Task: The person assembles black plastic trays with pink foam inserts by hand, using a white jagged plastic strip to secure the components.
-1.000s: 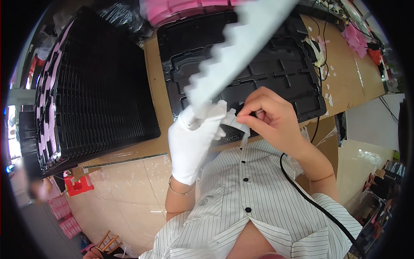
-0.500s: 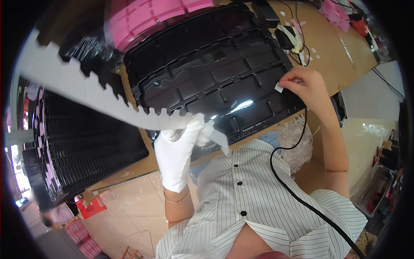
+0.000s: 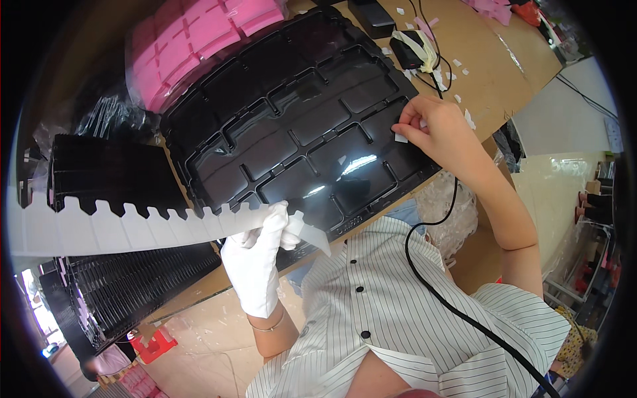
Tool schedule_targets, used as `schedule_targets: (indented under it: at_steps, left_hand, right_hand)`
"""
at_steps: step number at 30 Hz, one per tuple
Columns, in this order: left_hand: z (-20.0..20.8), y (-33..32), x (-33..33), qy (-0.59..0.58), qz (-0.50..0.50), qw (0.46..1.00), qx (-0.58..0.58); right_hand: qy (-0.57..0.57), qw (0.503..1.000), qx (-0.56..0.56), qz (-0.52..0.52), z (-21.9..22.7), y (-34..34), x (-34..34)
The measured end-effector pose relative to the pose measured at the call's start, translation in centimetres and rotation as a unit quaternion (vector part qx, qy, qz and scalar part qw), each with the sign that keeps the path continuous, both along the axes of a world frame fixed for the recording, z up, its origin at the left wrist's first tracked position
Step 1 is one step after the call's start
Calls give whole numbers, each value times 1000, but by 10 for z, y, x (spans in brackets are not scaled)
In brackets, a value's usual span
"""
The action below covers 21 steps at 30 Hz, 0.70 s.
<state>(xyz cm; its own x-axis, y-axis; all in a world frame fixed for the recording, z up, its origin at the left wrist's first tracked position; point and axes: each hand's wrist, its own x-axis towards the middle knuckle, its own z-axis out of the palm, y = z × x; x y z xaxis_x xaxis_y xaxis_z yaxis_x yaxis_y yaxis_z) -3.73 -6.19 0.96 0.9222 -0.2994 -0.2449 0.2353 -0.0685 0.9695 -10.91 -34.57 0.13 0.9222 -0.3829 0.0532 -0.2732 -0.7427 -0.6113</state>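
Note:
My left hand (image 3: 253, 273), in a white glove, is closed on a long white strip (image 3: 133, 233) with a notched upper edge. Most of the strip stretches away to the left; a short end pokes out past my fingers over the tray's near edge. In front of me lies a black plastic tray (image 3: 265, 147) with moulded ridges and shallow compartments. My bare right hand (image 3: 443, 132) pinches a small white piece (image 3: 401, 138) by the tray's right side. Whether that piece touches the tray I cannot tell.
A stack of black trays (image 3: 139, 288) stands at the left. Pink wrapped goods (image 3: 206, 33) lie behind the tray. At the back right are a black box (image 3: 373, 18), a taped black device (image 3: 406, 52) and white scraps. A black cable (image 3: 458, 306) crosses my front.
The strip's long left part has swung down from a steep slant to nearly level. The whole view has shifted, with the tray appearing further left. Both hands keep their hold.

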Motion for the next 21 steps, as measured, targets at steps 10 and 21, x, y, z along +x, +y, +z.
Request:
schedule_targets:
  at_steps: [10,21]
  left_hand:
    - [-4,1,0,-7,6,1000,1]
    - [1,18,-8,-22,-31,999,-13]
  right_hand:
    - [-40,972,7,233,-3,-21,-14]
    - [131,910,331,-213,-154,-126,-209]
